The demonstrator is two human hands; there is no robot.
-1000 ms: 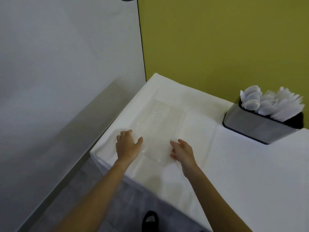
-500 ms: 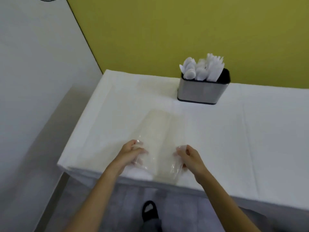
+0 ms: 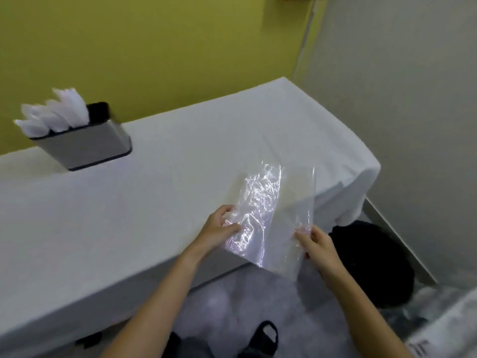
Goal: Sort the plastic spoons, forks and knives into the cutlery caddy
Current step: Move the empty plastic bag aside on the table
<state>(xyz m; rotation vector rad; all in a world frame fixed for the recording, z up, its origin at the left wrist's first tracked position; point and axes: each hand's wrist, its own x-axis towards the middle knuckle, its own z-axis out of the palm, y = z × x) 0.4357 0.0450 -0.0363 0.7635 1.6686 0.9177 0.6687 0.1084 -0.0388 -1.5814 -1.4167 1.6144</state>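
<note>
— Step?
— Sorting seems done: cutlery [image 3: 55,113] is being held in the caddy [image 3: 87,144], upper left.
— Hands?
— A bag [image 3: 268,210] is being pinched by the left hand [image 3: 219,229] and right hand [image 3: 320,244], lower centre; binning it is likely being called for.

Single head-worn wide-angle view, aimed forward and down from close above the near edge of the worktop [image 3: 144,208], facing the yellow wall [image 3: 154,47].
</note>
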